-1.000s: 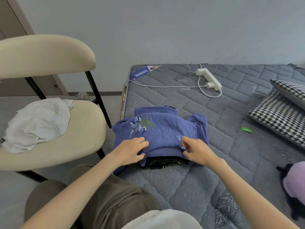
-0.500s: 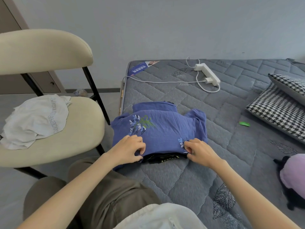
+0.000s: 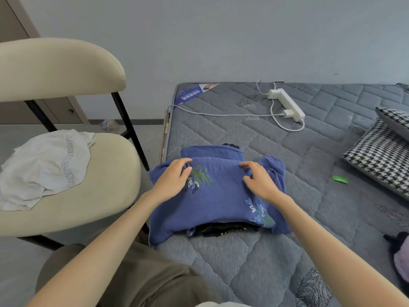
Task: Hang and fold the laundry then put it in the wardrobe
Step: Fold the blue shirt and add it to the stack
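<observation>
- Your left hand (image 3: pixel 174 181) and right hand (image 3: pixel 261 182) lie apart, fingers loose, pressing the shirt (image 3: pixel 219 200), likely to flatten its fold.
- The shirt sits by the bed's (image 3: pixel 254 262) left edge, atop dark clothes (image 3: pixel 223 229), seemingly building a stack.
- A white garment (image 3: pixel 44 165) waits on the chair (image 3: pixel 106 196) beside the bed.

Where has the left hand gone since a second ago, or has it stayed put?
Yes. The left hand slid away from the person, from the near hem of the blue shirt up beside its green embroidery.

Grey mattress (image 3: pixel 254 258): blue shirt (image 3: pixel 221 196) (black garment (image 3: pixel 223 230) beneath), power strip (image 3: pixel 285 104), pillows (image 3: pixel 378 156).
</observation>
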Tool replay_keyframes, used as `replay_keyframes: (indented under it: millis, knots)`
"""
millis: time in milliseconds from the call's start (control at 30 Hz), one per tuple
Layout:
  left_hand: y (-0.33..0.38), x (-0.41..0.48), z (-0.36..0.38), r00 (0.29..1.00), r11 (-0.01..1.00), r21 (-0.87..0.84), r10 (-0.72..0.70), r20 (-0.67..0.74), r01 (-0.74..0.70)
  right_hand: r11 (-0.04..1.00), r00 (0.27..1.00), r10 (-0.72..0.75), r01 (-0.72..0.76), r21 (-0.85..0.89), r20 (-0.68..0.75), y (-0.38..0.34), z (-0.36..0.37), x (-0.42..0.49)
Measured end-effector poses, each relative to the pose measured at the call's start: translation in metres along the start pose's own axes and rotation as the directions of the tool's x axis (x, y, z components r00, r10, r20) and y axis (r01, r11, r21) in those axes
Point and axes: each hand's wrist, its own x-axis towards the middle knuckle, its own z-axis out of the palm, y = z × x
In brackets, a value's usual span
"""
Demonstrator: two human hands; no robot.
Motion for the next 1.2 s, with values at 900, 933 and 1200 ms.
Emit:
replay_keyframes:
  millis: [900, 933, 1200]
  knots:
    - [-0.052, 0.055, -0.047, 0.933, 0.946, 0.322, -0.092, 0.349, -0.027, 0.933, 0.914, 0.192, -0.058, -0.355, 0.356, 0.022, -0.071, 0.054]
    - [-0.048, 0.053, -0.051, 0.938, 0.938, 0.346, -0.095, 0.335, -0.029, 0.941, 0.930, 0.166, -0.050, -0.334, 0.328, 0.019, -0.076, 0.052]
    - [-0.016, 0.036, -0.084, 0.948, 0.895, 0.445, -0.104, 0.300, -0.043, 0.948, 0.932, 0.162, -0.055, -0.313, 0.325, -0.023, -0.119, 0.032]
